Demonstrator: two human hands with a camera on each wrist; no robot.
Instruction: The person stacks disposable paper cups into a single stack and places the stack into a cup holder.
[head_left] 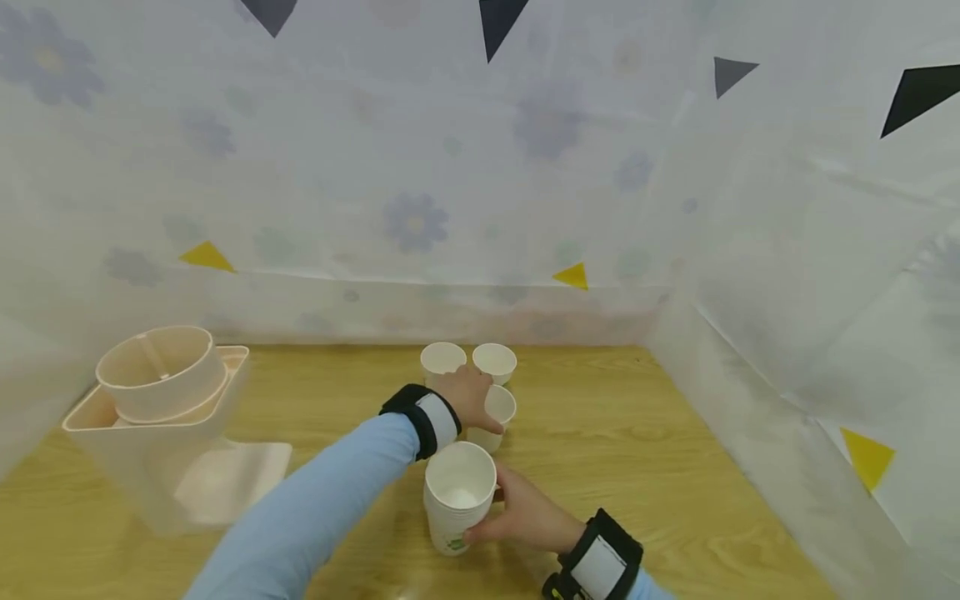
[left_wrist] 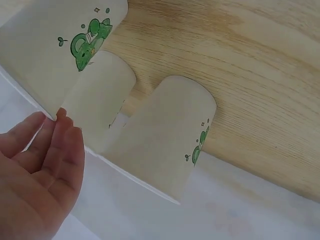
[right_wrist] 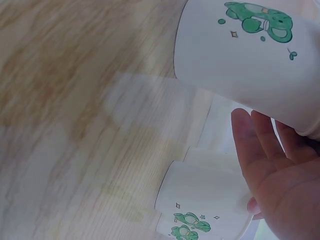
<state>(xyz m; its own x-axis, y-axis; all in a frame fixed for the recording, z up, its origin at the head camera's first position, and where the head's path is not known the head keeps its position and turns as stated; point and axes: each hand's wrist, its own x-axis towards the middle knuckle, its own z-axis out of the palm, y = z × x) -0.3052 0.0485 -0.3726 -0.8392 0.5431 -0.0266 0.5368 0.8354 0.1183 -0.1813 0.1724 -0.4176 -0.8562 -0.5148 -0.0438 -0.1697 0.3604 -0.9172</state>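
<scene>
My left hand (head_left: 467, 398) reaches over the middle of the table and holds a white paper cup (head_left: 495, 417) near its rim, thumb on the near side and fingers on the far side. In the left wrist view its fingertips (left_wrist: 61, 120) meet the rim of that cup (left_wrist: 55, 40), which bears a green cartoon animal print. Nearer to me, my right hand (head_left: 528, 512) grips a stack of nested paper cups (head_left: 453, 508) from the right, with its thumb across the front. The right wrist view has the stack (right_wrist: 240, 55) above the fingers.
Two more paper cups stand behind my left hand, a left one (head_left: 442, 357) and a right one (head_left: 495, 360). At the left is a cream plastic container (head_left: 150, 467) with a round bin (head_left: 161, 375) in its top. Patterned white sheeting (head_left: 420, 167) encloses the wooden table (head_left: 637, 467).
</scene>
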